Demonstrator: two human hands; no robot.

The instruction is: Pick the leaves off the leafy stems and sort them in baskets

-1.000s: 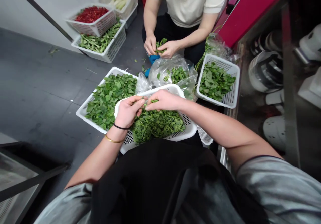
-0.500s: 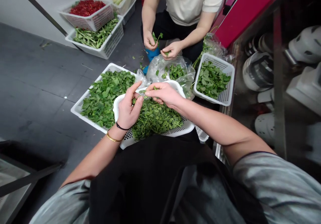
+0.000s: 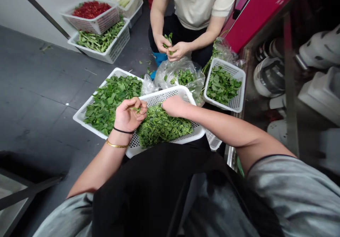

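My left hand (image 3: 129, 115) is curled closed on a small sprig of green leaves above the near-left corner of a white perforated basket (image 3: 170, 94) that rests on my lap. The basket holds a heap of leafy green stems (image 3: 162, 125). My right hand (image 3: 172, 106) reaches down into that heap; its fingers are buried among the greens and hidden. A black band and a gold bracelet circle my left wrist.
On the floor to the left lies a larger white basket of picked leaves (image 3: 108, 97). A plastic bag of greens (image 3: 182, 76) and another leaf basket (image 3: 223, 85) stand ahead. A person in a cream shirt (image 3: 196, 1) squats opposite, picking a sprig. Baskets of red chillies (image 3: 90, 10) and green beans (image 3: 101, 40) stand at the back left.
My two hands have parted. The left hand has closed on a sprig and drawn back left. The right hand has dropped into the heap of greens.
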